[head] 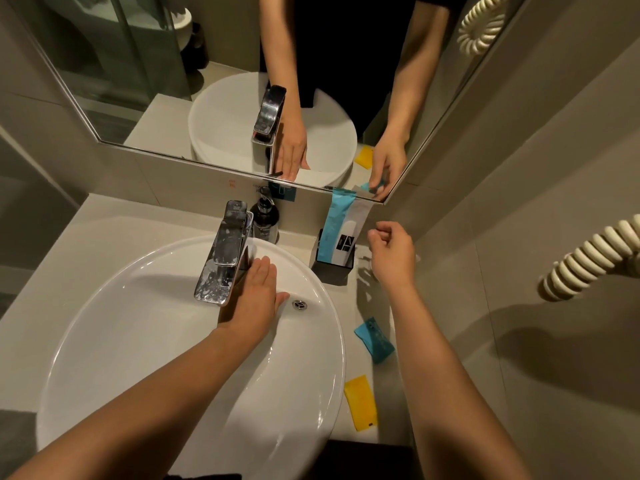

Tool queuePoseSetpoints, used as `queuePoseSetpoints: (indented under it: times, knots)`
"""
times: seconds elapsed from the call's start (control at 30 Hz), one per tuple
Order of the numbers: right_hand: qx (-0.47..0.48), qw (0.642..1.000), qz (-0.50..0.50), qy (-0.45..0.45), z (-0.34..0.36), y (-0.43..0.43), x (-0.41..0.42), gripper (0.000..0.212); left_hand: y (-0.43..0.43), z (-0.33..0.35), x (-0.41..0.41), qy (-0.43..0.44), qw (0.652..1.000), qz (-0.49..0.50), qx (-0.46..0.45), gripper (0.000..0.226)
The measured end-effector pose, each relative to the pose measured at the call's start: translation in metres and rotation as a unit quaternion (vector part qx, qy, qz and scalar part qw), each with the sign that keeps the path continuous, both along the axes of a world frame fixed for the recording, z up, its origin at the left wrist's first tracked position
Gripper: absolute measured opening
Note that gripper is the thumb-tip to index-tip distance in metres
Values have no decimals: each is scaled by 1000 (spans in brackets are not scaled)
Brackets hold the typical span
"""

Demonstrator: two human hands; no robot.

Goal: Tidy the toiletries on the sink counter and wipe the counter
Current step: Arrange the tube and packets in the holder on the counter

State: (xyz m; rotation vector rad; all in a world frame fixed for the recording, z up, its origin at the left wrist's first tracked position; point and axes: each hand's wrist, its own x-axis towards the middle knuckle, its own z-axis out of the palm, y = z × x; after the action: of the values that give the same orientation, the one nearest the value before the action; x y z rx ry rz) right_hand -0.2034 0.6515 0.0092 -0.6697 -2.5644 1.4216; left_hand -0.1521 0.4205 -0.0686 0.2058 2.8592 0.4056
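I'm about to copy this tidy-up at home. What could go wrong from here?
The tall packets stand high out of the small black holder; the right hand beside them might tip it. The blue sachet and yellow packet lie near the basin rim, so wiping could sweep them in.

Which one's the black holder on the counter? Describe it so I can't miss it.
Start at the white basin and go right of the faucet to the back wall. The black holder sits there, a square open-topped box. It alone has tall blue-and-white packets standing upright inside.

White basin (145, 306), black holder (334, 270), blue sachet (374, 339), yellow cloth (362, 401).
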Motion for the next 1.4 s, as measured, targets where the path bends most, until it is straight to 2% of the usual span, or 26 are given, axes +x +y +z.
queuePoseSetpoints:
  times: [0.1, 0.17, 0.27, 0.33, 0.47, 0.6, 0.77, 0.87, 0.97, 1.1, 1.27, 1.4]
  knots:
    - [53, 998, -20, -26, -17, 20, 35, 16, 0, 2, 0, 13, 1000, -10, -18, 67]
    - [97, 989, -16, -113, -37, 33, 63, 15, 1, 4, 0, 9, 1000, -2, 2, 67]
    - [117, 955, 24, -270, -68, 46, 96, 19, 2, 4, 0, 6, 1000, 3, 4, 68]
    - [132, 939, 56, -312, -79, 44, 110, 24, 2, 4, 0, 6, 1000, 3, 1, 68]
    - [130, 943, 73, -298, -86, 37, 119, 32, 2, 6, 1, 4, 1000, 6, 2, 68]
    - [126, 943, 98, -294, -77, 39, 115, 16, 2, 7, 0, -3, 1000, 11, 5, 68]
    - [20, 989, 33, -142, -30, 28, 93, 6, 2, 6, -1, -5, 1000, 6, -5, 68]
    - [22, 998, 34, -45, -2, 13, 67, 4, 2, 5, -1, -7, 1000, 7, -3, 68]
    - [54, 996, 70, -9, 14, -5, 43, 8, 1, 3, -2, -1, 1000, 0, -6, 68]
    - [127, 983, 130, -16, 14, -24, 20, 4, 1, 3, -1, -6, 1000, 2, 4, 68]
    - [223, 954, 181, -85, 1, -35, -1, 6, 1, 4, -2, -4, 1000, -5, -19, 68]
    - [280, 936, 182, -110, 1, -30, -10, 16, 2, 7, -1, -3, 1000, -10, -26, 67]
